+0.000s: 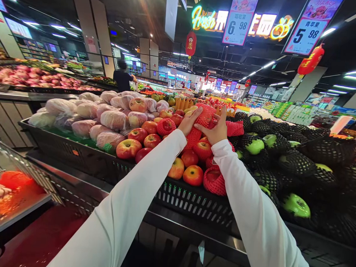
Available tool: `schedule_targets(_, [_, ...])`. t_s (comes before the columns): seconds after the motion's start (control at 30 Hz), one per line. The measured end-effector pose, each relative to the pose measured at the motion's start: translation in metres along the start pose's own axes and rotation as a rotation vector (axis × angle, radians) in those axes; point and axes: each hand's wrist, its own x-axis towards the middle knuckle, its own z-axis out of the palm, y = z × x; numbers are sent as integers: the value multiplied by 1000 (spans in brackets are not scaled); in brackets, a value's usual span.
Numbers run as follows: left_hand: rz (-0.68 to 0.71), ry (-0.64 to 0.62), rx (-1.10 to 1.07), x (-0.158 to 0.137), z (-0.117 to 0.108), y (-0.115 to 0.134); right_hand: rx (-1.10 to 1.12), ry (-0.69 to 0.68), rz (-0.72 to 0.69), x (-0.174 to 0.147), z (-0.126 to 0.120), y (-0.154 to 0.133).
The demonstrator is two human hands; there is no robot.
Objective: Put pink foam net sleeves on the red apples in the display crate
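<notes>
Both arms reach out over the red apples [193, 175] in the middle of the display. A red foam fruit net [205, 113] is between my hands. My left hand [189, 123] grips it from the left, fingers pointing up along its side. From the right, my right hand [217, 129] holds it, with the thumb stretched across toward the left hand and a finger raised. Whether an apple sits inside this net I cannot tell. More red netting [192, 139] hangs just below the hands, and another red net sleeve [235, 128] lies right of my right hand.
Plastic-wrapped apples [112, 120] fill the crate's left side. Green apples [255, 146] in black nets are piled on the right. A slotted black crate wall [192, 203] runs along the front. A wire shopping cart [25, 170] stands at left. A person [123, 80] is farther back.
</notes>
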Motion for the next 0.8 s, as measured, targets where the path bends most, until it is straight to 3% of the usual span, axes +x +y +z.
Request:
schedule_targets(0.17, [200, -14, 365, 0, -13, -2, -20, -114, -113, 0, -2, 2])
schedule_targets(0.33, [170, -28, 593, -2, -17, 0, 6, -130, -23, -1, 4, 7])
schedule_targets(0.4, [157, 107, 654, -3, -17, 3, -29, -53, 3, -2, 4, 8])
schedule_targets(0.47, [179, 337, 722, -3, -18, 9, -61, 49, 21, -1, 3, 8])
schedule_targets(0.53, [242, 576, 766, -4, -20, 15, -61, 172, 41, 1, 1, 8])
schedule_targets(0.6, [345, 720, 790, -4, -23, 20, -37, 304, 62, 3, 0, 8])
schedule_targets(0.67, [414, 692, 848, -3, -26, 20, -17, 427, 76, 5, 0, 7])
schedule_targets(0.8, [294, 361, 1157, 4, -33, 5, -53, 593, 94, 8, -2, 9])
